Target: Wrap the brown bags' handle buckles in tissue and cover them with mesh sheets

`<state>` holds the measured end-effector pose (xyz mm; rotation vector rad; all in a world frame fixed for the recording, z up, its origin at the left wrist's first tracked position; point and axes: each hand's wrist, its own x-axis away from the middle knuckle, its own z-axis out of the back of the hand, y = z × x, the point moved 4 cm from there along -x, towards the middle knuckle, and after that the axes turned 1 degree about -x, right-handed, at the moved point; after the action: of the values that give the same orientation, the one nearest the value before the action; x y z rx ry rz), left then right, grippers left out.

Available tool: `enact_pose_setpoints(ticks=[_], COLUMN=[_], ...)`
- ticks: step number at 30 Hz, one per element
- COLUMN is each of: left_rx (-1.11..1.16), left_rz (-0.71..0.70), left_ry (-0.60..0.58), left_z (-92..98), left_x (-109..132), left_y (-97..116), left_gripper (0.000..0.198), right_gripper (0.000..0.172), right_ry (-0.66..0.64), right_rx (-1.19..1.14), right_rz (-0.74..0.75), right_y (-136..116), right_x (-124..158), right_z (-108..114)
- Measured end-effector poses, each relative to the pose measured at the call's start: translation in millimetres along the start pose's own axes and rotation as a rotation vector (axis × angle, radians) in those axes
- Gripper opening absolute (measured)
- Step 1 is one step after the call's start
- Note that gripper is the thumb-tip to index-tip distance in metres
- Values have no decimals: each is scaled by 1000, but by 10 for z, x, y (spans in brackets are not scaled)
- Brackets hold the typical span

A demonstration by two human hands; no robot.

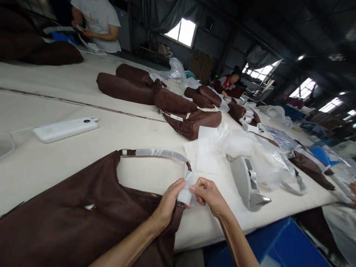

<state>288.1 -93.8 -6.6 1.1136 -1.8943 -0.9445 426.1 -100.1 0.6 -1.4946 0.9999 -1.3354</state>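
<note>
Pinching a white paper wrap (185, 193) between them, the left hand (167, 205) and right hand (208, 194) close fingertips at the near-right end of the brown handbag's (83, 215) strap (158, 154), which arcs away far-left.

No text, label, brand, number or sign can be read anywhere. Up the table from the brown bag (83, 207), the white device (65, 129) shows a small dark dot but no lettering. The white tag (177, 117) on a bag farther beyond the brown bag is too small and blurred to make out. The print on a person's pale shirt (98, 18), far behind the brown bag, is illegible.
</note>
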Motion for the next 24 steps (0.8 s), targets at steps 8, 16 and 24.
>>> enact_pose_setpoints(ticks=[8, 16, 24], left_rx=[-60, 194, 143], left_rz=[26, 152, 132], left_ry=[-27, -112, -86], left_z=[8, 86, 95], left_x=[0, -24, -80], left_y=[-34, -164, -200], left_gripper=[48, 38, 43], right_gripper=[39, 38, 38], right_ry=[-84, -100, -167], right_rx=[-3, -36, -158], right_rz=[8, 5, 40], right_y=[-2, 48, 140], right_x=[102, -18, -120], right_z=[92, -5, -160])
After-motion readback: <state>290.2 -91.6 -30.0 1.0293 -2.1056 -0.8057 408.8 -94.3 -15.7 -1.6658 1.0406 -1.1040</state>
